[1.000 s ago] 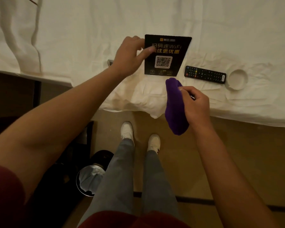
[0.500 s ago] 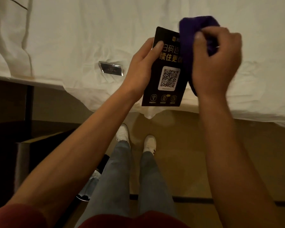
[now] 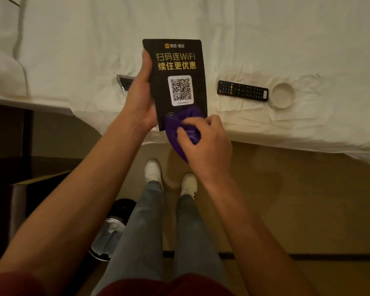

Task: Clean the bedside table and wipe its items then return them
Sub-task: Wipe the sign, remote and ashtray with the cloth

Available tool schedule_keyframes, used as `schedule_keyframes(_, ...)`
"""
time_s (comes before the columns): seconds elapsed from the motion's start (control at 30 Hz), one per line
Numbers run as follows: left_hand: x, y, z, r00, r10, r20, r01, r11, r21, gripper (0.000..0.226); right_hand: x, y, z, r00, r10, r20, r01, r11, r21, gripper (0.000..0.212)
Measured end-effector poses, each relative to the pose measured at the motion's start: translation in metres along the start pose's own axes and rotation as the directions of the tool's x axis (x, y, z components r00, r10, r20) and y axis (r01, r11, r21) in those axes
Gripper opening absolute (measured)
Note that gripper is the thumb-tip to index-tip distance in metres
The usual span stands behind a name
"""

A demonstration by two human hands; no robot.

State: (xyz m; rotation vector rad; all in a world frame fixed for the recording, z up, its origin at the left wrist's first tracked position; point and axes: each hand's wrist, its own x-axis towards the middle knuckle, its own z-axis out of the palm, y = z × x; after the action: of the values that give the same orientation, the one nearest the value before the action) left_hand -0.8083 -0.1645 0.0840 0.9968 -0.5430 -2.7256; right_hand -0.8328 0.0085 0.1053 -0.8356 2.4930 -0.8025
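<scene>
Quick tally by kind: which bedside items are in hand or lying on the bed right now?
WiFi QR card: 1, in the left hand
Purple cloth: 1, in the right hand
Remote control: 1
White round dish: 1
Clear stand: 1
Total: 5

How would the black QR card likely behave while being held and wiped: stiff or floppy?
Probably stiff: the black QR card stays flat though the left hand grips only one edge. Likely light, since one hand holds it. The purple cloth, bunched in the right hand, looks floppy.
</scene>
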Motion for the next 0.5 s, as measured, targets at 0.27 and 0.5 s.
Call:
schedule_keyframes(0.27, -0.006, 0.004, -0.014, 0.967, 0.092, -0.239, -0.035, 0.972, 0.232, 0.041, 0.042, 0.049, -0.069, 0.814, 0.577, 0.068, -0.480, 0.602, 0.638, 0.012)
schedule_keyframes(0.5, -0.006, -0.042, 0.013, 0.970, 0.105, -0.220, 0.065, 0.761, 0.645, 0.039, 0.070, 0.022, -0.062, 0.862, 0.474, 0.179, -0.440, 0.526, 0.727, 0.017)
